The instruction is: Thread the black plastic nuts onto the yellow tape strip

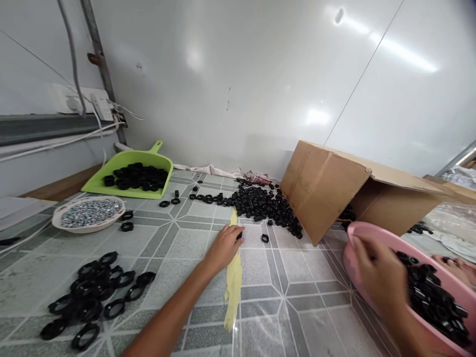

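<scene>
My left hand (225,246) pinches a small black plastic ring (239,235) just above the tiled table, beside a strip of yellow tape (233,282). My right hand (379,272), blurred, is over the near rim of a pink basin (359,230), fingers curled; a dark bit shows between them, too smeared to name. Black rings (435,292) fill the basin. Ahead of my left hand lies a heap of small black rings (256,203), and one loose ring (265,238) sits apart. Larger black rings (89,292) lie piled at the front left.
A tipped cardboard box (320,188) stands right of the heap. At the left are a green dustpan (158,158) holding black rings and a white dish (61,225) of small metal parts. Another person's fingers (459,270) show past the basin. A white wall (230,74) rises behind.
</scene>
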`<act>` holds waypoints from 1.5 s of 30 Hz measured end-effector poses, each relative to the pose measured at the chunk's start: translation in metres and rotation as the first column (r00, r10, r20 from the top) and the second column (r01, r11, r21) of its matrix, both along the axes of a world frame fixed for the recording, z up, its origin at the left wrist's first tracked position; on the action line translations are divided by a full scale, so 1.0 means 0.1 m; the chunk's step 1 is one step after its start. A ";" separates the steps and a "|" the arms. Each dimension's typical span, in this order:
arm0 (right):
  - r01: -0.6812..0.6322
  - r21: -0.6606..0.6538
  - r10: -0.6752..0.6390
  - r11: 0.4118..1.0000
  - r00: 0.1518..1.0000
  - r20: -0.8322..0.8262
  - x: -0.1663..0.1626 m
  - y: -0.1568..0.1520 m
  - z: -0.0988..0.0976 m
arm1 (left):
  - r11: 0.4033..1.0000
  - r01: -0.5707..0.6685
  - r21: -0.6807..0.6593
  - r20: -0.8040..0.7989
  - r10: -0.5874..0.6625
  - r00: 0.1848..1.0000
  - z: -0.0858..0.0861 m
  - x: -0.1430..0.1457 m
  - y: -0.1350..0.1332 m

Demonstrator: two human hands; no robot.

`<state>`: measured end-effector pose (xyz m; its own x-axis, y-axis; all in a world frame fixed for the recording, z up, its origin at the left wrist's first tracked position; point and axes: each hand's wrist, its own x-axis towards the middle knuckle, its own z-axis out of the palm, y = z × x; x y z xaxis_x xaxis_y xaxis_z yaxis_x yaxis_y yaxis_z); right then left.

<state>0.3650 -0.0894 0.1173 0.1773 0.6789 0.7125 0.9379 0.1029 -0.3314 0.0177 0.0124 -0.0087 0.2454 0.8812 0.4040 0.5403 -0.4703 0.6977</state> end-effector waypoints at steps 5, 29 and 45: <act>-0.481 -0.237 0.389 0.844 0.853 -0.347 -0.89 1.04 -0.68 | 1.000 -0.004 -0.017 -0.063 0.003 0.998 0.06 -0.02 -0.07; -0.786 -0.090 0.631 0.612 0.553 -0.543 -1.61 0.62 -1.07 | 0.895 0.222 -0.388 0.583 0.052 0.811 0.14 0.31 -0.15; -0.777 -0.073 0.514 0.625 0.480 -0.711 -1.45 0.74 -1.16 | 0.801 0.356 -0.481 0.512 -0.074 0.856 0.23 0.17 -0.14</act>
<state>0.2198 -0.0152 0.0016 -0.1528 0.9342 0.3223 0.2356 0.3512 -0.9062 0.0344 -0.0014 0.0145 0.3729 0.9278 -0.0108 0.0335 -0.0018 0.9994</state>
